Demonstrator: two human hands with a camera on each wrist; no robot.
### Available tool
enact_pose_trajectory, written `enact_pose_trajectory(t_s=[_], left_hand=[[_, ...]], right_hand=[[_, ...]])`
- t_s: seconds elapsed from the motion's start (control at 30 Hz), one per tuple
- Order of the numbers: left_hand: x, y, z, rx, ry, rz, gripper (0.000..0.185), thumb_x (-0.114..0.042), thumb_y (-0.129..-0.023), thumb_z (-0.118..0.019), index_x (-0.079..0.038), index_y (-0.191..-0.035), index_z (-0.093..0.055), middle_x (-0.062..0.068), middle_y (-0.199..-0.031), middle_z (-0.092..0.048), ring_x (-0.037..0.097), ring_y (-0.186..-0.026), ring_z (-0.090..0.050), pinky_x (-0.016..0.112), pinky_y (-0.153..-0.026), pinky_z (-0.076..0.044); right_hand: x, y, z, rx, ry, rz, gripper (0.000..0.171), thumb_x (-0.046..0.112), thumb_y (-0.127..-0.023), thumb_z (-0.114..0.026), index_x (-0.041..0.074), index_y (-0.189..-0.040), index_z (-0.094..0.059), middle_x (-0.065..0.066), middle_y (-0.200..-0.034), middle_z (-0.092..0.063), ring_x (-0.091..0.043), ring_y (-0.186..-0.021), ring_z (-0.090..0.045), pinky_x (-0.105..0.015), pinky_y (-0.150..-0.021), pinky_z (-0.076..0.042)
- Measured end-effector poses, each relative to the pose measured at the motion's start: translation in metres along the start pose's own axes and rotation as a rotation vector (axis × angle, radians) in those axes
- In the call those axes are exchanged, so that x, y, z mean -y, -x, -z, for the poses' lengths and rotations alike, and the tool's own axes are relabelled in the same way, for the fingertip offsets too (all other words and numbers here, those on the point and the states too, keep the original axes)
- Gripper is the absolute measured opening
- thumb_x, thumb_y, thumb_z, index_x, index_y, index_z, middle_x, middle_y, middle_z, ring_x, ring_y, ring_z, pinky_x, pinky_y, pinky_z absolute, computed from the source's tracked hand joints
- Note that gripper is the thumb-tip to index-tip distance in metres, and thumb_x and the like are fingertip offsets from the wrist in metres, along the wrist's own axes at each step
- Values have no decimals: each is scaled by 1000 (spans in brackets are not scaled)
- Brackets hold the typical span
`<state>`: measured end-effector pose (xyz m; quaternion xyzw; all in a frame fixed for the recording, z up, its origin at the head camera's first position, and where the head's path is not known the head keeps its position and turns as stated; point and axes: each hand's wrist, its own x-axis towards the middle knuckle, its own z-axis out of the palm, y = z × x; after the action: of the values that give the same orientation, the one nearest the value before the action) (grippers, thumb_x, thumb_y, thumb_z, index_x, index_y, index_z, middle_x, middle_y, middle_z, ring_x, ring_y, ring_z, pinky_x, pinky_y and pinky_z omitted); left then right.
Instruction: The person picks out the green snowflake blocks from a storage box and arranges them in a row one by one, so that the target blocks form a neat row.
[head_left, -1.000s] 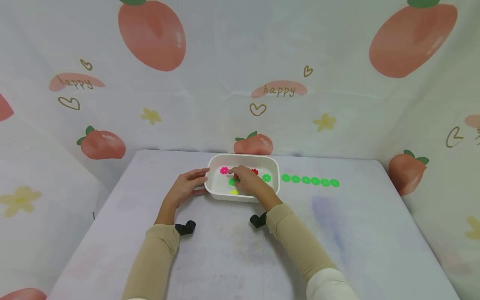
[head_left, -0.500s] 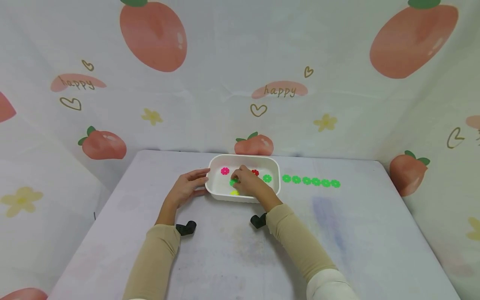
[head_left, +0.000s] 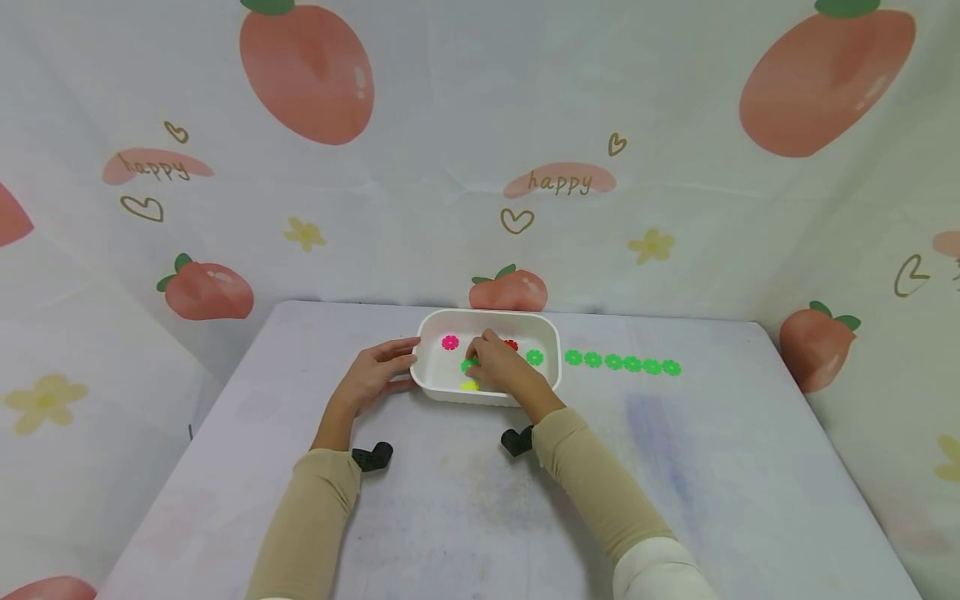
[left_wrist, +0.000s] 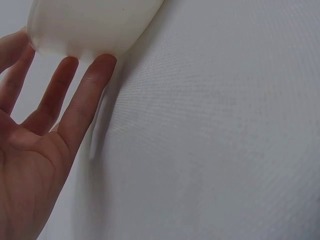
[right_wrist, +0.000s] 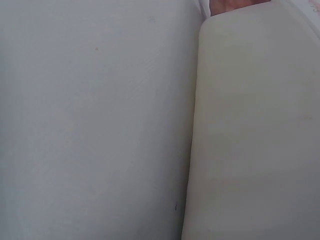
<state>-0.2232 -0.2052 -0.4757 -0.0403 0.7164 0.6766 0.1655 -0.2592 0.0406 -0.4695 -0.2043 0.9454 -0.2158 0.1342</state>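
In the head view a white tray [head_left: 525, 398] holds several flower-shaped discs. My right hand [head_left: 497, 363] reaches over the near rim into it, thumb and fingers curled together at a green disc [head_left: 468, 365] and partly covering it. A yellow disc [head_left: 469, 386], a pink disc [head_left: 450, 342], a red disc [head_left: 512, 344] and a second green disc [head_left: 535, 357] lie around that hand. My left hand [head_left: 370, 375] touches the tray's left end with extended fingers; the left wrist view shows its fingertips [left_wrist: 106, 61] against the outer wall.
A row of several green discs [head_left: 623, 362] runs along the table right of the tray. Printed cloth [head_left: 420, 208] hangs behind the table's back edge. Black wrist devices [head_left: 373, 456] sit by both cuffs. In the right wrist view the tray's side wall [right_wrist: 255, 110] fills the right half.
My right hand's extended index finger has left the spot beside the pink disc and curled in with the thumb at the green disc. My left hand stays at the tray's end.
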Motion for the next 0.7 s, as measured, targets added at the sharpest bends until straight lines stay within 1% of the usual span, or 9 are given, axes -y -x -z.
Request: enact_pose_trajectory(t_s=[0.07, 0.13, 0.3, 0.4, 0.5, 0.7], left_hand=[[0, 0, 0, 7, -1, -2, 50, -21, -91, -66, -19, -138, -51, 9, -144, -47, 29, -125, -52, 44, -94, -54], [-1, 1, 0, 8, -3, 0, 51, -23, -90, -67, -19, -138, -51, 9, -144, -47, 29, -126, -52, 44, -94, -54], [-1, 2, 0, 0, -5, -5, 53, -25, -89, -68, -19, -138, -51, 8, -143, -48, 28, -125, -53, 43, -94, -55], [0, 1, 0, -1, -8, -2, 52, -26, -88, -69, -21, -137, -53, 7, -142, -48, 27, -124, -53, 42, -93, -55], [2, 1, -1, -3, -9, 6, 51, -27, -87, -70, -22, -135, -54, 6, -142, -49, 26, -125, -53, 41, -92, -56], [1, 2, 0, 10, -3, -23, 51, -20, -92, -64, -17, -140, -49, 11, -145, -46, 30, -127, -51, 42, -93, -55]], right_hand=[[-1, -1, 0, -9, -3, -1, 29, 29, -86, -71, 14, -109, -60, 0, -106, -49, -14, -95, -50, -25, -91, -50], [-1, -2, 0, -23, -32, 6, 27, 26, -85, -72, 15, -105, -57, 1, -101, -51, -14, -93, -51, -25, -87, -50], [-3, -1, 4, -77, -153, 28, 19, 19, -87, -68, 19, -96, -52, 3, -89, -57, -16, -89, -52, -25, -80, -47], [-5, 2, 7, -115, -225, 32, 15, 17, -88, -66, 19, -96, -53, 2, -89, -58, -16, -88, -52, -26, -79, -46], [-6, 3, 11, -156, -301, 45, 16, 18, -88, -68, 17, -97, -56, 1, -90, -60, -16, -87, -53, -25, -78, -47], [-5, 11, 28, -250, -419, 76, 16, 21, -88, -69, 15, -99, -59, 0, -92, -63, -15, -86, -56, -24, -77, -51]])
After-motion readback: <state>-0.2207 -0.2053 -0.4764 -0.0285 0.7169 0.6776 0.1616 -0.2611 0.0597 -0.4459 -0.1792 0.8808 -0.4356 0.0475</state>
